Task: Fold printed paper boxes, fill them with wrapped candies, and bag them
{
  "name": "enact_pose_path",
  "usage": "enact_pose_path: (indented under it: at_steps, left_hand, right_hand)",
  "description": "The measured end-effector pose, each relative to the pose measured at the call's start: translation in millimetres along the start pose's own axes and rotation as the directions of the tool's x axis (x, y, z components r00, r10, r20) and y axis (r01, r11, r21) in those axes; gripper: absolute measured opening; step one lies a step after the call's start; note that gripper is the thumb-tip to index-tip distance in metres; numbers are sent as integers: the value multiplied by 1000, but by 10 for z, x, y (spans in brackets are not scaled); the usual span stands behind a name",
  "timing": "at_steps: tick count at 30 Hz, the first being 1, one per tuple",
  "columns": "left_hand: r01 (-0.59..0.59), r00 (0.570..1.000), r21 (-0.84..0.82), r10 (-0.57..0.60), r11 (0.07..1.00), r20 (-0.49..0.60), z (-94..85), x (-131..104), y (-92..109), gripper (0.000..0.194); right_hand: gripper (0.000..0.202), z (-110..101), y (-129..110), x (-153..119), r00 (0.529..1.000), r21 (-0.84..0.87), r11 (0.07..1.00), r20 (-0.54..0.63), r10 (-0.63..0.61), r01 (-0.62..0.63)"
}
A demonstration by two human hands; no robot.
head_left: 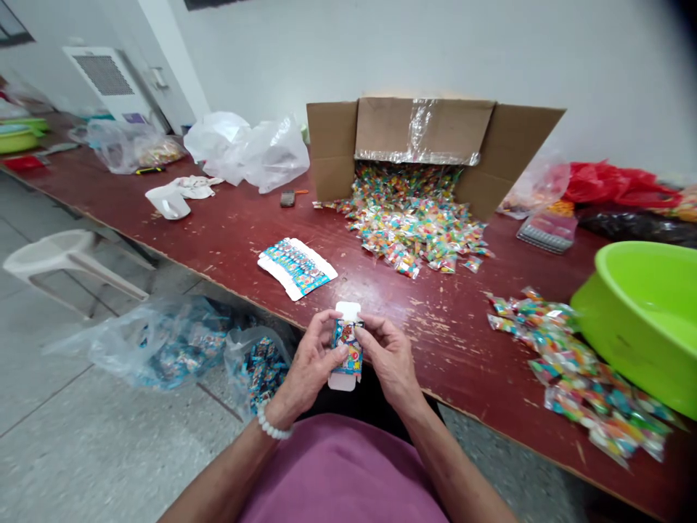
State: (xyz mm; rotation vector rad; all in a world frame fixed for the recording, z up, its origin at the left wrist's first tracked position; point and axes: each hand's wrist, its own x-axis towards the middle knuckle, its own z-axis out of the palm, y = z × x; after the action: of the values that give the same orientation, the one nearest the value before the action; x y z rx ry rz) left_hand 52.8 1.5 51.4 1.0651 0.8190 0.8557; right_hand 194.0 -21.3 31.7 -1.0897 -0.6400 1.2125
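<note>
Between my two hands, just off the table's front edge, is a small printed candy box (348,347), blue and colourful, with white end flaps sticking out at top and bottom. My left hand (314,356) grips its left side, the thumb lying across the front. On the opposite side my right hand (389,356) has its thumb and fingers closed on the box's edge. A fanned stack of flat candy boxes (298,267) in the same print lies on the table beyond my left hand. Farther off, small wrapped candies (419,225) spill from a cardboard box (425,131).
A green basin (615,312) stands on the red-brown table (234,250) at right, beside more candy packets (577,363). A white cup (168,203), a brush-like tool (287,197) and plastic bags (250,149) sit left. Bags of filled-looking boxes (188,345) and a white stool (70,254) are on the floor.
</note>
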Motion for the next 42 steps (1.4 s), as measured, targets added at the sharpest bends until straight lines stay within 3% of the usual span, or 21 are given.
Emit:
enact_pose_path:
  at_steps: [3,8,11,13,16,18,21,23,26,33,39,42]
  left_hand:
    - [78,997,28,-78,997,22,-60,11,-13,42]
    - [101,995,122,-102,987,4,-103,24,-25,35]
    - [89,996,206,-94,974,12,-98,15,-11,33]
    - [47,998,218,-54,975,28,-88,6,1,31]
    - [21,999,146,-17,989,-27,-76,-1,13,38]
    - [79,996,96,-74,992,-56,-73,0,13,46]
    - [268,959,36,-270,963,83,-69,5,-6,49]
    - [391,912,-32,-383,920,150,-62,12,-33,59]
    - [471,881,-135,-457,872,123,-43,29,-81,66]
    - [277,960,67,-279,959,18,-25,41,-116,71]
    - [255,964,139,-262,957,37,-73,41,-94,73]
    - [250,965,102,-256,963,51,-85,29,-100,71]
  right_hand:
    - [34,-55,-25,17,998,-62,996,27,64,-62]
    - [39,-126,-69,77,985,-20,988,83,153,-151]
    - [45,-155,-95,95,979,-66,990,156,130,-121]
    - [35,-166,-106,91,971,-133,988,216,104,-76]
    - [27,-162,-101,73,983,-191,981,185,-2,38]
    - [26,-153,-85,60,986,-207,972,147,-79,109]
    - [21,-161,-63,48,978,-287,940,143,-149,185]
    - [20,-177,-60,45,965,-375,895,192,-181,242]
    - [23,-187,-83,41,939,-449,841,292,-183,303]
    - [20,-92,-209,47,954,-374,910,293,-67,179]
    - [25,-70,-182,95,973,-230,973,231,23,32]
    - [22,-111,-188,75,949,-254,961,313,-23,107]
